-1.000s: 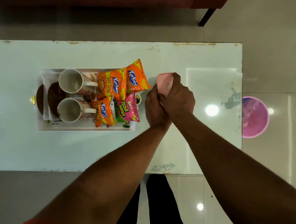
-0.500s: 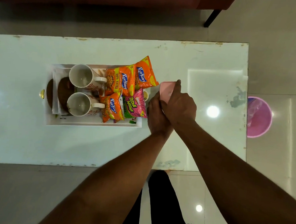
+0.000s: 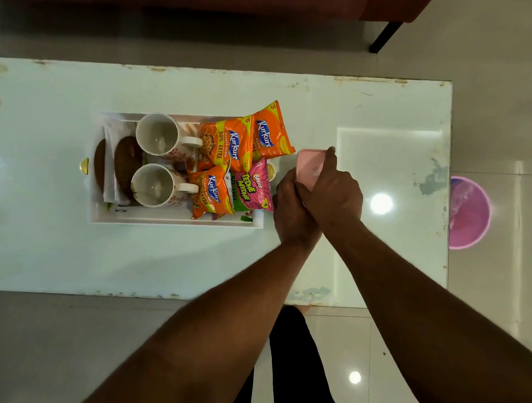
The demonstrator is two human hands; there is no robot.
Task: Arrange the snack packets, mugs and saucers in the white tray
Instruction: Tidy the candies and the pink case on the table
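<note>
One head-worn camera looks almost straight down onto the table [image 3: 40,251].

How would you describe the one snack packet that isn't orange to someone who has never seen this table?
On the white table stands a white tray. At its right end lies a cluster of snack packets, and the pink packet is at the cluster's near right corner. Its neighbours are all orange.

You see a glossy white table top [image 3: 40,251], edges chipped rough. Snack packets [image 3: 227,144]: shiny plastic film. Mugs [image 3: 157,135]: smooth, glazed. Tray [image 3: 177,221]: smooth white. Pink case [image 3: 309,168]: matt.
</note>
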